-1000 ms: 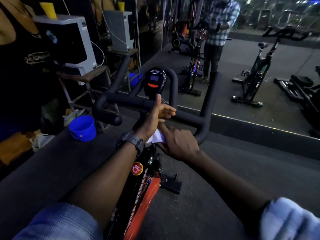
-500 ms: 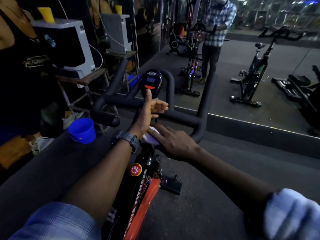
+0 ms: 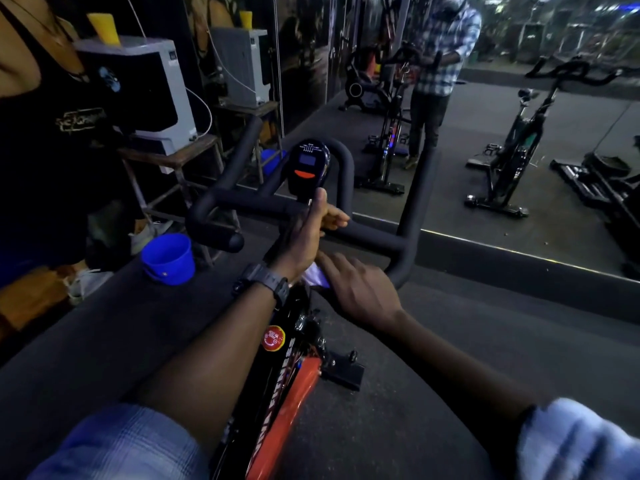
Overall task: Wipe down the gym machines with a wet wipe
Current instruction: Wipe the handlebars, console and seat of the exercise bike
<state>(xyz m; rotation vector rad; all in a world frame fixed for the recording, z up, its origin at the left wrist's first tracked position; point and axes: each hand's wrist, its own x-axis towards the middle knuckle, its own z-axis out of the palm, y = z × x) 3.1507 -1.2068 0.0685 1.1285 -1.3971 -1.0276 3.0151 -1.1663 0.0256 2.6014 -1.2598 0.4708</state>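
Note:
A black and orange exercise bike [image 3: 277,386] stands in front of me, with black handlebars [image 3: 374,233] and a small console [image 3: 308,168]. My left hand [image 3: 308,233], with a watch on the wrist, grips the middle of the handlebar just under the console, thumb up. My right hand [image 3: 360,289] presses a white wet wipe [image 3: 315,275] against the bike's stem below the handlebar. Only a small part of the wipe shows between my hands.
A blue bucket [image 3: 168,259] sits on the floor at the left, beside a person [image 3: 41,140] in a black top. A white machine [image 3: 145,95] rests on a stand. A wall mirror [image 3: 519,140] ahead reflects me and other bikes.
My right hand has slid the wipe a little along the stem, fingers stretching out flatter. My left hand has stayed on the handlebar; the view shifted slightly.

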